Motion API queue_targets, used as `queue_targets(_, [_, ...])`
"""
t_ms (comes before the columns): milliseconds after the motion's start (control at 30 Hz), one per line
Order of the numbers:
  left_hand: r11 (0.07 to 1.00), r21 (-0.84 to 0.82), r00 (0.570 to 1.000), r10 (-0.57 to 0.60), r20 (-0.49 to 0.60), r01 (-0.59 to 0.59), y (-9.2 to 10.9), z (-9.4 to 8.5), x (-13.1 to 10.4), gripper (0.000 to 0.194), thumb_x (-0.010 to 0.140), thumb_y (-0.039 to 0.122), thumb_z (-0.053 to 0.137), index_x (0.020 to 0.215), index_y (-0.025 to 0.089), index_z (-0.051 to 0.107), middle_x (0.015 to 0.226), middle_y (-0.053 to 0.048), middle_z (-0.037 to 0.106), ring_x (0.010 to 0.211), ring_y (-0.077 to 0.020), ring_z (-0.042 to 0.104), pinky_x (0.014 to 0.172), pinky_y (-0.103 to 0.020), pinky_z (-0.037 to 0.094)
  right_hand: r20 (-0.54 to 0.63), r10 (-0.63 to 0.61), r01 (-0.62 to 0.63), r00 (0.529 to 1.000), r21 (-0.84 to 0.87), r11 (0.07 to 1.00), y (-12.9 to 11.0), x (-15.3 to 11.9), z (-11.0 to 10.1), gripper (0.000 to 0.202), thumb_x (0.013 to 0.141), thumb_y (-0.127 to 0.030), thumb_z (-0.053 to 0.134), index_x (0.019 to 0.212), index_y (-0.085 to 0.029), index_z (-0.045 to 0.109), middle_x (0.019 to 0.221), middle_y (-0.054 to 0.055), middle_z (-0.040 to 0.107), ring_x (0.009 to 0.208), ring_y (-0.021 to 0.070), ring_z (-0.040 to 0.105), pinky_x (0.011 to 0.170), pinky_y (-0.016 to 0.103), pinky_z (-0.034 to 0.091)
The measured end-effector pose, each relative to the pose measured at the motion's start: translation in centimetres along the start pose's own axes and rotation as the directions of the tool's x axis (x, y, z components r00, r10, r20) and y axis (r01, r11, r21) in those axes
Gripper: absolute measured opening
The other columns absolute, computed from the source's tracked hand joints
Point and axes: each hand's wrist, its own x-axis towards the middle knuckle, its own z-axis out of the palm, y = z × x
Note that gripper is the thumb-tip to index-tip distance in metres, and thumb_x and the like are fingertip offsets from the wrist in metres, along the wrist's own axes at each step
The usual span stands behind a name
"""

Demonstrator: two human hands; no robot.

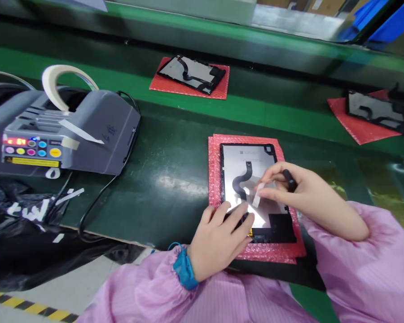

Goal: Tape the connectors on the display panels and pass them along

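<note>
A tablet-sized display panel (229, 172) with a silver back and black border lies on pink bubble wrap (215, 188). A curved black flex cable (242, 179) runs down its back. My left hand (218, 237) rests with fingers spread on the lower part of the panel and the cable's lower end. Over the panel's right side, my right hand (286, 184) pinches a short strip of white tape (256, 196) between thumb and forefinger. A dark pen-like tool (290, 180) is tucked in the same hand; most of it is hidden.
At the left stands a grey tape dispenser (97, 121) with a white roll and lit display. Two similar panels (195, 74) (377, 110) lie on pink wrap at the back. A black cable (101, 197) hangs over the table edge beside black plastic bags (37, 255) with tape scraps.
</note>
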Motion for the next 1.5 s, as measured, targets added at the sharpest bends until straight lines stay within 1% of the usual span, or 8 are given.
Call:
queue_targets(200, [0.996, 0.084, 0.999, 0.033, 0.002, -0.033, 0.1, 0.1, 0.2, 0.03, 0.101, 0.027, 0.058, 0.13, 0.023, 0.063, 0.133, -0.01, 0.073, 0.112, -0.0306, 0.061, 0.092, -0.042, 0.039, 0.26, 0.079, -0.123, 0.962, 0.158, 0.98, 2.0, 3.3, 2.1, 0.039, 0.07, -0.043, 0.087, 0.094, -0.023, 0.063, 0.08, 0.0, 0.072, 0.072, 0.0168, 0.065, 0.071, 0.032, 0.051])
queue_targets(533, [0.994, 0.092, 0.997, 0.055, 0.047, -0.06, -0.1, 0.1, 0.3, 0.029, 0.1, 0.025, 0.056, 0.128, 0.021, 0.063, 0.131, -0.012, 0.074, 0.115, -0.0319, 0.063, 0.098, -0.045, 0.043, 0.279, -0.027, 0.017, 0.96, 0.041, 0.999, 2.6, 5.5, 2.6, 0.039, 0.075, -0.037, 0.08, 0.102, -0.025, 0.055, 0.096, 0.002, 0.071, 0.087, 0.0222, 0.071, 0.086, 0.041, 0.055])
queue_targets(900, [0.995, -0.003, 0.986, 0.103, 0.129, -0.104, -1.1, 0.0, 0.5, 0.034, 0.102, 0.026, 0.054, 0.133, 0.018, 0.063, 0.131, -0.015, 0.072, 0.137, -0.0373, 0.057, 0.118, -0.059, 0.038, 0.194, -0.016, 0.04, 0.981, -0.123, 0.992, 1.9, 4.9, 3.2, 0.039, 0.078, -0.027, 0.078, 0.102, -0.027, 0.047, 0.082, -0.003, 0.071, 0.079, 0.0218, 0.071, 0.08, 0.037, 0.05])
queue_targets(1100, [0.996, -0.029, 0.982, 0.092, 0.167, -0.088, -1.1, 0.3, 0.6, 0.033, 0.103, 0.028, 0.053, 0.133, 0.018, 0.063, 0.135, -0.016, 0.07, 0.142, -0.0369, 0.053, 0.117, -0.056, 0.043, -0.03, -0.098, 0.084, 0.995, -0.307, 0.948, 2.3, 7.4, 3.7, 0.062, 0.064, -0.047, 0.093, 0.095, -0.027, 0.042, 0.079, -0.005, 0.059, 0.07, 0.0177, 0.057, 0.069, 0.033, 0.043])
queue_targets(1233, [0.99, -0.113, 0.981, 0.097, 0.169, -0.078, -1.7, -0.5, 0.0, 0.033, 0.103, 0.026, 0.054, 0.134, 0.019, 0.062, 0.137, -0.014, 0.07, 0.145, -0.0351, 0.052, 0.119, -0.056, 0.043, -0.292, -0.091, -0.044, 0.952, -0.424, 0.904, 2.5, 8.8, 0.9, 0.057, 0.072, -0.061, 0.083, 0.096, -0.025, 0.047, 0.089, 0.002, 0.066, 0.076, 0.022, 0.061, 0.07, 0.034, 0.043])
queue_targets(1333, [0.963, -0.269, 0.998, -0.021, 0.053, 0.035, -3.1, -1.5, -1.3, 0.041, 0.103, 0.021, 0.054, 0.144, 0.023, 0.055, 0.15, -0.013, 0.06, 0.15, -0.0309, 0.046, 0.124, -0.055, 0.04, -0.407, -0.009, -0.197, 0.914, -0.462, 0.865, 3.4, 7.4, -3.0, 0.051, 0.084, -0.073, 0.065, 0.092, -0.024, 0.054, 0.09, 0.008, 0.07, 0.078, 0.0261, 0.065, 0.071, 0.038, 0.045])
queue_targets(1400, [0.896, -0.407, 0.98, -0.198, -0.009, 0.177, -4.2, -1.6, -2.2, 0.052, 0.104, 0.023, 0.055, 0.155, 0.029, 0.045, 0.168, -0.013, 0.038, 0.159, -0.0307, 0.032, 0.128, -0.057, 0.032, -0.342, 0.153, -0.317, 0.927, -0.499, 0.806, 4.4, 5.5, -5.1, 0.055, 0.082, -0.078, 0.063, 0.084, -0.023, 0.059, 0.08, 0.01, 0.071, 0.072, 0.0275, 0.065, 0.067, 0.039, 0.046])
queue_targets(1500, [0.655, -0.686, 0.931, -0.351, 0.097, 0.318, -5.0, -0.9, -2.7, 0.069, 0.106, 0.032, 0.055, 0.167, 0.035, 0.021, 0.178, -0.01, 0.014, 0.164, -0.0305, 0.018, 0.131, -0.056, 0.025, -0.099, 0.407, -0.403, 0.908, -0.467, 0.787, 5.2, 2.6, -5.7, 0.06, 0.078, -0.08, 0.064, 0.082, -0.02, 0.069, 0.078, 0.012, 0.075, 0.066, 0.0277, 0.066, 0.061, 0.039, 0.047])
